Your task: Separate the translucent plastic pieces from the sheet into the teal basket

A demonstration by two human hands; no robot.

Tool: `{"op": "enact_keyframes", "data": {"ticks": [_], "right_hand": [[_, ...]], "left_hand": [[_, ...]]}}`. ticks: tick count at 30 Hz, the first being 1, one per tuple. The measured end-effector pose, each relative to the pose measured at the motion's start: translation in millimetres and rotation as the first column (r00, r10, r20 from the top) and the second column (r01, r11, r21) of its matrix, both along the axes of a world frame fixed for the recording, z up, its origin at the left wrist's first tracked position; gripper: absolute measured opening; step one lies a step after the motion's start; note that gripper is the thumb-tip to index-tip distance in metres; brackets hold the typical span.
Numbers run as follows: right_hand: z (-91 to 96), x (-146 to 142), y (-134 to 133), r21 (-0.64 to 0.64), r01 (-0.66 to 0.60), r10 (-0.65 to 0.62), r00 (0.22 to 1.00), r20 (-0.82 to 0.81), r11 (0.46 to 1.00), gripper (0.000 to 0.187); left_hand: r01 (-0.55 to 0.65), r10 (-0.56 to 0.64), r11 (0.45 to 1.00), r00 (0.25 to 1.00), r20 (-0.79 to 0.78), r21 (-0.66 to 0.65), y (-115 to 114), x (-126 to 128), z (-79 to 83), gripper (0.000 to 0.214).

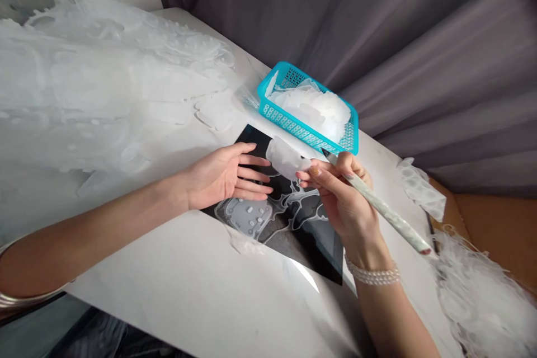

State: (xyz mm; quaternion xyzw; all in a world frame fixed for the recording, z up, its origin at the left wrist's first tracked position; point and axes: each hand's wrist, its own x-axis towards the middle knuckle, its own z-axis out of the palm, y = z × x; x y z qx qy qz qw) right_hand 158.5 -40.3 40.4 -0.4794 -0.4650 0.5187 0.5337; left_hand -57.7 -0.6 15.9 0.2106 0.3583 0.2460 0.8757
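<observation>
My right hand (pixel 342 190) is closed on a craft knife (pixel 384 212) with a pale marbled handle, its dark blade pointing to the upper left. Between the same hand's fingertips is a small translucent white plastic piece (pixel 287 158), held above a black mat (pixel 310 260). Just left of that piece, my left hand (pixel 235 176) is open with fingers spread and nothing in it. Beneath the hands, a translucent molded sheet (pixel 247 217) with small raised bumps and thin, web-like cut-out strips (pixel 296 198) lies on the mat.
Behind the mat stands a turquoise basket (pixel 308 130) holding many white pieces. A large heap of translucent sheets (pixel 104 78) covers the table's left side. Stringy scraps (pixel 482 291) and a crumpled clear piece (pixel 422 187) are at the right. A grey curtain (pixel 335 22) hangs behind.
</observation>
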Motion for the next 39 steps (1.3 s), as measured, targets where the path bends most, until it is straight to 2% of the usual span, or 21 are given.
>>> {"op": "enact_keyframes", "data": {"ticks": [2, 5, 9, 23, 28, 30, 32, 35, 37, 39], "right_hand": [[-1.0, 2.0, -1.4, 0.031, -0.071, 0.07, 0.996, 0.046, 0.997, 0.048], [-3.2, 5.8, -3.7, 0.027, -0.152, 0.146, 0.977, 0.156, 0.988, 0.043], [-6.1, 9.5, -4.4, 0.035, -0.143, 0.132, 0.968, 0.213, 0.989, 0.042], [-6.5, 9.8, -2.4, 0.037, -0.084, 0.076, 0.979, 0.187, 0.996, 0.044], [-7.6, 10.9, -2.1, 0.046, -0.127, 0.118, 0.98, 0.162, 0.991, 0.042], [-6.2, 10.3, -5.5, 0.065, -0.186, 0.165, 0.955, 0.245, 0.98, 0.041], [-3.9, 7.6, -11.0, 0.112, -0.258, 0.186, 0.881, 0.435, 0.96, 0.04], [-1.6, 2.4, -15.2, 0.232, -0.293, 0.073, 0.751, 0.656, 0.927, 0.041], [-0.7, 3.5, -7.9, 0.328, -0.185, -0.088, 0.739, 0.668, 0.926, 0.043], [2.4, 12.0, 10.8, 0.412, 0.0, -0.271, 0.753, 0.6, 0.911, 0.044]], "left_hand": [[0.002, -0.002, 1.0, 1.0, 0.006, 0.016, 0.5, -1.6, 1.2, 0.053], [0.024, -0.023, 0.992, 1.0, -0.006, 0.127, 1.1, -4.2, 4.3, 0.038], [0.054, -0.052, 0.976, 0.999, -0.016, 0.209, 1.0, -7.0, 7.0, 0.042], [0.063, -0.066, 0.982, 0.998, 0.009, 0.18, 3.3, -8.8, 2.4, 0.043], [0.051, -0.063, 0.982, 0.996, 0.061, 0.184, 3.9, -9.2, 0.0, 0.043], [0.055, -0.067, 0.982, 0.996, 0.062, 0.18, 3.8, -8.7, 1.0, 0.044], [0.062, -0.074, 0.983, 0.996, 0.059, 0.173, 3.1, -8.1, 2.5, 0.044], [0.073, -0.078, 0.987, 0.997, 0.027, 0.145, 0.2, -7.7, 2.4, 0.045], [0.042, -0.04, 0.992, 0.999, -0.021, 0.118, -2.4, -7.6, 0.1, 0.047], [-0.015, 0.024, 0.988, 0.998, -0.059, 0.152, -5.2, -7.3, -2.7, 0.05]]}}
